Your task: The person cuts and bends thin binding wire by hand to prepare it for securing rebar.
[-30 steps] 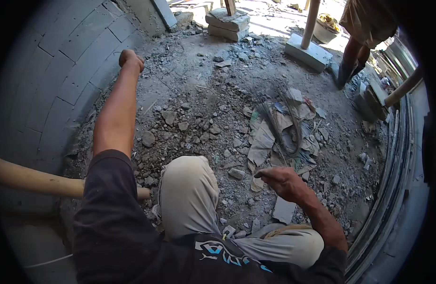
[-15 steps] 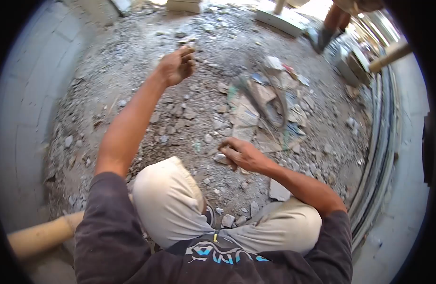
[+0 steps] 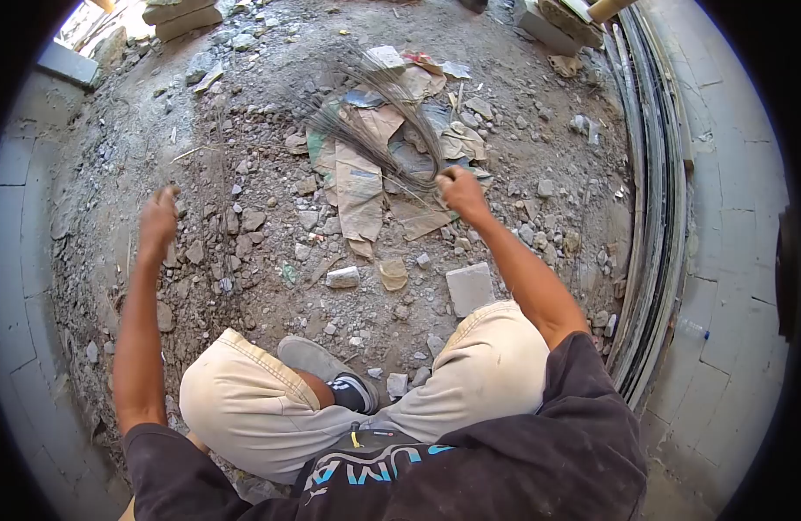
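A bundle of thin grey wire [image 3: 425, 130], bent into a loop, lies over torn paper sacking [image 3: 359, 187] on the rubble floor. At the near bend of this loop, my right hand [image 3: 463, 193] has its fingers closed on the wire. My left hand [image 3: 160, 227] is held out to the left above the rubble, fingers pinched together. Faint thin strands show near it, but whether it grips any of them is too blurred to tell.
Broken stone and grit cover the ground [image 3: 270, 208]. A pale flat block [image 3: 470, 289] lies before my right knee. Long pipes [image 3: 648, 191] run along the right wall. Stacked blocks [image 3: 182, 19] stand at the far left, and another block [image 3: 552, 30] sits at the far right.
My right hand has moved from near my knees out to the wire bundle's bend. My left hand has come lower and further left. The view has shifted, bringing my shoe into sight.
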### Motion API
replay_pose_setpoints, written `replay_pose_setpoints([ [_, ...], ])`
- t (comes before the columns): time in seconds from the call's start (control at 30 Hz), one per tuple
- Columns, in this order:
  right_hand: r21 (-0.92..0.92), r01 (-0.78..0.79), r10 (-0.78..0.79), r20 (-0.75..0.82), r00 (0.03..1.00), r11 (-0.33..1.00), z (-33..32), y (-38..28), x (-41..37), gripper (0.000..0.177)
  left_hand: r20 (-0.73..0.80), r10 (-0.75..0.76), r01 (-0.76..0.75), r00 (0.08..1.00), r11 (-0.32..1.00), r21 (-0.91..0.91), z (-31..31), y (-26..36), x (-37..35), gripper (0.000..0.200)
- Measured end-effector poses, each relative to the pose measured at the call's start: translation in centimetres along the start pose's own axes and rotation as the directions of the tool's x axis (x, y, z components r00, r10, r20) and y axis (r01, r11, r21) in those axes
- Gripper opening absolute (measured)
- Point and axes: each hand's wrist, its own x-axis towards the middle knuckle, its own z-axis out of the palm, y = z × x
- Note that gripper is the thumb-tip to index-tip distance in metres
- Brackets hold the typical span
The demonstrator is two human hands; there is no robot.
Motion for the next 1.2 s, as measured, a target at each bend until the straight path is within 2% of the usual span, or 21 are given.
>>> replay_pose_setpoints([
  [0.07, 0.192, -0.180, 0.177, 0.033, 0.984, 0.965, -1.1, 2.9, 1.3, 0.027, 0.031, -0.065, 0.059, 0.997, 0.982, 0.182, 3.4, -1.1, -3.2, 0.032],
  [0.13, 0.391, -0.306, 0.290, 0.100, 0.952, 0.868, -1.4, 4.0, 1.2, 0.027, 0.039, 0.040, -0.051, 0.998, 0.948, 0.314, 6.9, -9.0, -1.6, 0.034],
  [0.17, 0.456, -0.338, 0.306, 0.143, 0.941, 0.824, -0.9, 4.4, 1.4, 0.027, 0.049, 0.040, -0.055, 0.998, 0.933, 0.356, 7.9, -9.7, -2.0, 0.035],
  [0.23, 0.573, -0.403, 0.324, 0.240, 0.915, 0.714, 1.0, 5.4, 1.9, 0.026, 0.064, 0.033, -0.059, 0.997, 0.894, 0.444, 9.1, -9.8, -2.9, 0.037],
  [0.27, 0.595, -0.421, 0.337, 0.254, 0.906, 0.685, 1.1, 4.2, 1.4, 0.025, 0.130, -0.024, -0.041, 0.991, 0.877, 0.478, 8.5, -6.1, -4.2, 0.043],
  [0.37, 0.613, -0.410, 0.307, 0.272, 0.912, 0.675, 2.5, 4.3, 2.1, 0.024, 0.202, -0.080, -0.089, 0.976, 0.700, 0.708, 7.7, -1.6, -4.4, 0.045],
  [0.4, 0.576, -0.413, 0.306, 0.278, 0.911, 0.705, 2.3, 4.1, 2.3, 0.014, 0.258, -0.018, -0.175, 0.966, 0.688, 0.704, 7.5, 0.5, -4.7, 0.049],
  [0.43, 0.604, -0.427, 0.325, 0.278, 0.904, 0.672, 2.2, 4.0, 2.2, 0.013, 0.335, 0.003, -0.238, 0.942, 0.709, 0.664, 7.6, 2.8, -4.7, 0.050],
  [0.53, 0.695, -0.462, 0.372, 0.291, 0.882, 0.552, 1.7, 3.5, 1.1, 0.011, 0.544, 0.073, -0.402, 0.836, 0.756, 0.517, 10.2, 11.2, -5.7, 0.051],
  [0.63, 0.791, -0.454, 0.370, 0.311, 0.875, 0.410, 1.7, 3.7, 0.6, 0.011, 0.698, 0.168, -0.540, 0.696, 0.763, 0.355, 16.1, 18.1, -7.7, 0.049],
  [0.7, 0.829, -0.445, 0.355, 0.326, 0.876, 0.338, 1.7, 4.2, 0.2, 0.013, 0.759, 0.309, -0.727, 0.573, 0.620, 0.296, 21.4, 20.1, -7.9, 0.050],
  [0.77, 0.832, -0.444, 0.342, 0.332, 0.879, 0.334, 1.2, 4.1, -0.3, 0.013, 0.745, 0.401, -0.814, 0.534, 0.482, 0.324, 26.5, 21.9, -8.9, 0.051],
  [0.83, 0.835, -0.439, 0.338, 0.329, 0.882, 0.332, 0.7, 4.0, -0.6, 0.013, 0.710, 0.481, -0.844, 0.514, 0.431, 0.319, 31.8, 21.5, -8.5, 0.049],
  [0.97, 0.843, -0.422, 0.349, 0.306, 0.886, 0.333, 0.4, 4.6, -0.9, 0.015, 0.693, 0.429, -0.794, 0.579, 0.490, 0.360, 38.3, 19.5, -8.8, 0.048],
  [1.07, 0.839, -0.424, 0.348, 0.307, 0.886, 0.341, 0.3, 5.5, -1.3, 0.017, 0.655, 0.378, -0.713, 0.654, 0.596, 0.369, 39.3, 18.8, -9.7, 0.048],
  [1.2, 0.889, -0.392, 0.340, 0.302, 0.891, 0.236, 0.8, 6.5, -1.4, 0.015, 0.573, 0.467, -0.706, 0.673, 0.635, 0.312, 38.3, 19.5, -11.1, 0.045],
])
